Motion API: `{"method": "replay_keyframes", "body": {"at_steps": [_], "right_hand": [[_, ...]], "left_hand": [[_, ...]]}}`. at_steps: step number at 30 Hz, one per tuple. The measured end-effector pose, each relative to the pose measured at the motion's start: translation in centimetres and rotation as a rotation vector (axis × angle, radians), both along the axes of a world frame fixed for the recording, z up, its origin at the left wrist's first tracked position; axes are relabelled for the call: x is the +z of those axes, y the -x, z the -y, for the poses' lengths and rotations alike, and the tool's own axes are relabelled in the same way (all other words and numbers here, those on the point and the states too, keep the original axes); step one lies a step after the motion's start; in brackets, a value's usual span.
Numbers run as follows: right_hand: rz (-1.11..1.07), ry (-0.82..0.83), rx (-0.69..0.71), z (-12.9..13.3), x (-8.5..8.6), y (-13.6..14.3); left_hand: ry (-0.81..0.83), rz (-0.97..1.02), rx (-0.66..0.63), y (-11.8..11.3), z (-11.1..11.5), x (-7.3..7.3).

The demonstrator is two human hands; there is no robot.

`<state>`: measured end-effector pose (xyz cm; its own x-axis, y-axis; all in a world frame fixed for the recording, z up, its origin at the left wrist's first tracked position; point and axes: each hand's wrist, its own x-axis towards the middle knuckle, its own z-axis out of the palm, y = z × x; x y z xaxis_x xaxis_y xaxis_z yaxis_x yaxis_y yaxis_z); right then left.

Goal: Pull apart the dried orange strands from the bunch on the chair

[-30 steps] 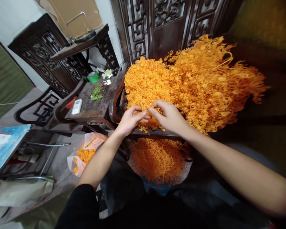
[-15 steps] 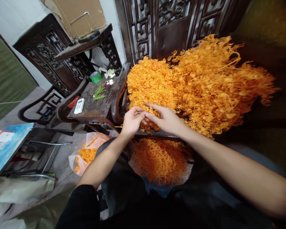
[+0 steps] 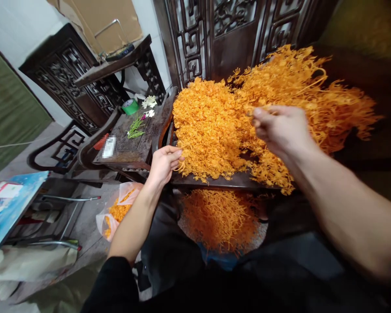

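A dense heap of small orange flower-like pieces (image 3: pixel 208 130) lies on a dark wooden seat. Beside it, on the right, is a larger tangle of orange branching stems (image 3: pixel 339 108). At the left edge of the heap my left hand (image 3: pixel 163 165) pinches a thin, curved orange stem (image 3: pixel 181 167). My right hand (image 3: pixel 285 128), closed and slightly blurred, is over the branching stems. A bit of orange shows at its fingertips, but I cannot make out whether it is a loose piece or part of the tangle behind.
Below the seat, between my knees, is a pile of thin orange stems (image 3: pixel 220 215). A plastic bag (image 3: pixel 106 221) with orange pieces stands on the floor at left. Green tape (image 3: pixel 130 107) and green stems (image 3: pixel 136 127) lie on a small wooden table (image 3: pixel 127 150). A carved backrest (image 3: pixel 234 52) rises behind.
My hands were together over the front of the heap and have moved apart. The left went left with a stem; the right went right and up to the branching stems.
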<state>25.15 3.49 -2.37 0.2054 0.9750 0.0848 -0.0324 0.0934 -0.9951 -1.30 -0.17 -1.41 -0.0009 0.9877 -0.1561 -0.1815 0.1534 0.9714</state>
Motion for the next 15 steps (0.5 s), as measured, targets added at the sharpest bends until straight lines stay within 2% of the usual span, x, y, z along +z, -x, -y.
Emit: {"method": "replay_keyframes", "body": {"at_steps": [2,5,12,15], "right_hand": [[-0.101,0.101,0.091,-0.5,-0.2,-1.1],[-0.097,0.256,0.299,-0.3,-0.5,-0.2],[-0.05,0.172,0.422,0.4,0.2,3.5],[0.041,0.128,0.533,0.6,0.3,4.9]], "left_hand": [[0.017,0.045,-0.017,0.8,-0.3,-0.1],[-0.021,0.061,-0.059,0.7,-0.5,-0.4],[-0.087,0.032,-0.087,0.0,0.0,-0.9],[-0.092,0.037,-0.072,0.2,0.0,-1.0]]}}
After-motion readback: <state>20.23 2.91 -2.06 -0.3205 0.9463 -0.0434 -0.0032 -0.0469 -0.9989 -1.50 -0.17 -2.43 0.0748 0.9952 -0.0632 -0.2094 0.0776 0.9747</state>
